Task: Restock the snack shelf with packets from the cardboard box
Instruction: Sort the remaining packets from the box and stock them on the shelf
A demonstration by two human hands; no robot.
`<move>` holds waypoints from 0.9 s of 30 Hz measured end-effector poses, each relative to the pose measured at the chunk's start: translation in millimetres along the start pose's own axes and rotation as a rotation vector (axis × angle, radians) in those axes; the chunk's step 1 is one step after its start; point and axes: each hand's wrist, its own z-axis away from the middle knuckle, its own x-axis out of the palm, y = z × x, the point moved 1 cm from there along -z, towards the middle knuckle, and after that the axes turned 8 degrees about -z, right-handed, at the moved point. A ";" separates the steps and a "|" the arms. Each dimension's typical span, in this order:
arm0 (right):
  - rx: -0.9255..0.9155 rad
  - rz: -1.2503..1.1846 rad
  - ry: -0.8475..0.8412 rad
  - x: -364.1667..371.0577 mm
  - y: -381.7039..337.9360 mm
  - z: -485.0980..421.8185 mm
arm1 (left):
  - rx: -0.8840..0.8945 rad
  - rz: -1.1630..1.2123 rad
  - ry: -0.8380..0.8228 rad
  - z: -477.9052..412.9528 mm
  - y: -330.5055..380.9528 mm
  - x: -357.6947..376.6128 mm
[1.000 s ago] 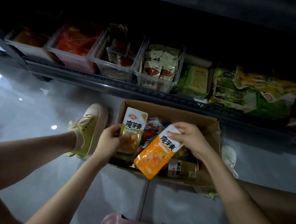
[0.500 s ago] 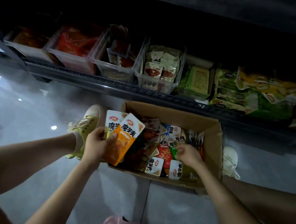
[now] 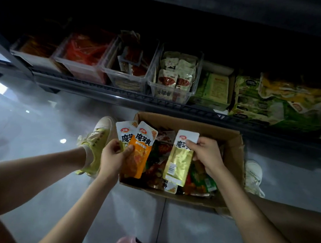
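– Grey floor under a dim snack shelf; what's in hand?
– Left hand grips two packets. Right hand pinches the yellow packet over the cardboard box, its long axis pointing far, toward the shelf just beyond.

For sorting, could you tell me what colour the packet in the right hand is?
The packet is pale gold with a white top; head view.

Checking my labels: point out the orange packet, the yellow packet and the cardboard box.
orange packet (image 3: 140, 163), head view, orange lower front
yellow packet (image 3: 179, 160), head view, yellow middle panel
cardboard box (image 3: 184, 124), head view, inner far wall
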 end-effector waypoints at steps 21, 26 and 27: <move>-0.187 0.110 -0.225 56.3 -55.3 25.2 | 0.149 0.249 -0.235 23.3 38.8 40.0; -0.253 0.040 -0.228 34.8 -57.7 25.9 | 0.097 0.258 -0.221 21.4 42.2 34.5; -0.263 0.064 -0.172 30.5 -57.5 24.1 | 0.091 0.247 -0.221 21.1 43.1 33.2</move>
